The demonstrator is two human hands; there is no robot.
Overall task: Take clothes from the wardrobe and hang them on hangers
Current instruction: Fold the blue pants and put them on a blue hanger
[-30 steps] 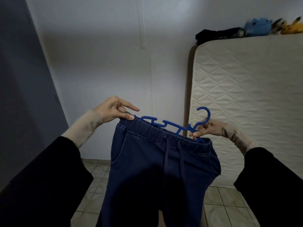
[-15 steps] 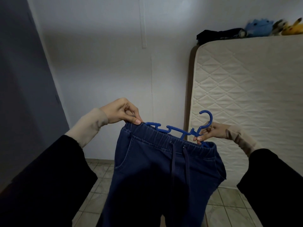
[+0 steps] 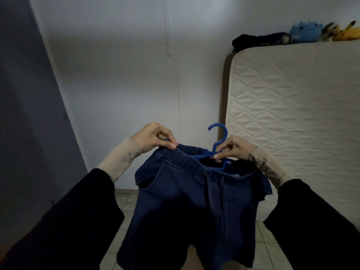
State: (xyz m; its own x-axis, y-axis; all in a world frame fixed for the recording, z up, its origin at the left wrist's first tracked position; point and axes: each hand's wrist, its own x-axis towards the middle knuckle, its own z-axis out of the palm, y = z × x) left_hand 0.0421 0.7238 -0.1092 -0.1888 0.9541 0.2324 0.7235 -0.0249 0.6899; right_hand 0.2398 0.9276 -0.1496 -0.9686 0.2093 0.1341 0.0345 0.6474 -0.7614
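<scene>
Hanger bar and trouser legs out of sight

Most of the blue plastic hanger (image 3: 216, 145) sits inside the elastic waistband of the dark blue denim trousers (image 3: 187, 201), whose legs run off the bottom edge; the blue and yellow plush toys (image 3: 323, 32) atop the upright quilted cream mattress (image 3: 296, 117) are blurred.

Dim room interior. A plain white wall (image 3: 120, 78) fills the background, with a thin vertical conduit strip (image 3: 169, 28) running down it. A grey panel, possibly a door (image 3: 25, 117), occupies the left edge. At right, a quilted cream mattress (image 3: 296, 117) stands upright against the wall; dark folded fabric (image 3: 259, 40) and blue (image 3: 305, 31) and yellow (image 3: 347, 32) plush toys rest on its upper edge. The floor (image 3: 126, 201) is pale tile with visible grout lines.
</scene>
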